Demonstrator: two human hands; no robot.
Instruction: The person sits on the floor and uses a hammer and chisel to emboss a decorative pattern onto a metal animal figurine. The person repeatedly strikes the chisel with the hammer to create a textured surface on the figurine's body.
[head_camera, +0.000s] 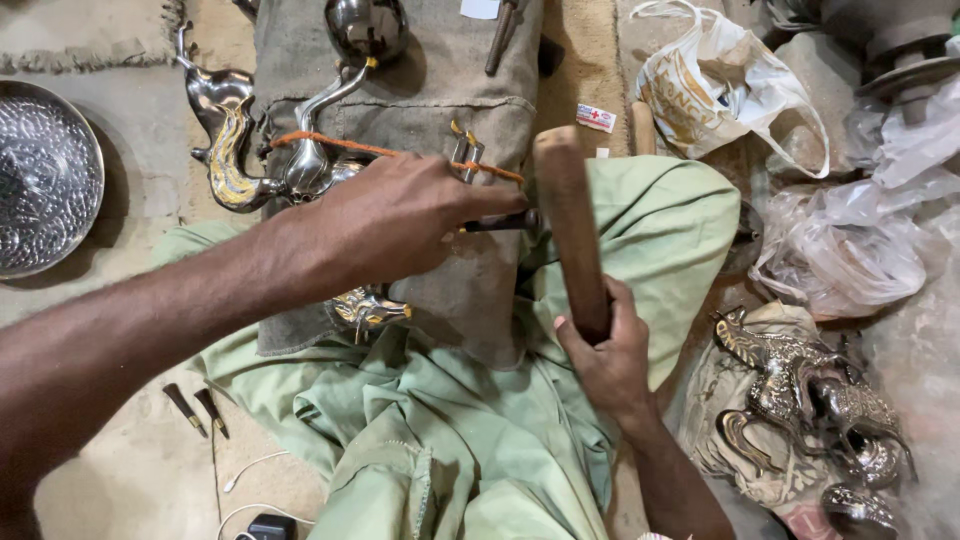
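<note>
My left hand (400, 218) is closed around a dark metal chisel (500, 222) that points right over a grey cloth pad (470, 110). A shiny silver and gold ornamental piece (250, 165) lies on the pad, tied down with an orange cord (380, 148); part of it shows below my hand (368, 308). My right hand (600, 355) grips the lower end of a thick wooden mallet (570, 225), whose upper end is level with the chisel's end. Both hands work above my lap, which is covered in pale green cloth (440, 440).
An embossed silver plate (45, 175) lies at the left edge. Two small chisels (197, 410) rest on the floor at lower left. Several silver figurines (810, 400) are piled at lower right. Plastic bags (740, 90) sit at the upper right. A white cable (250, 485) runs at the bottom.
</note>
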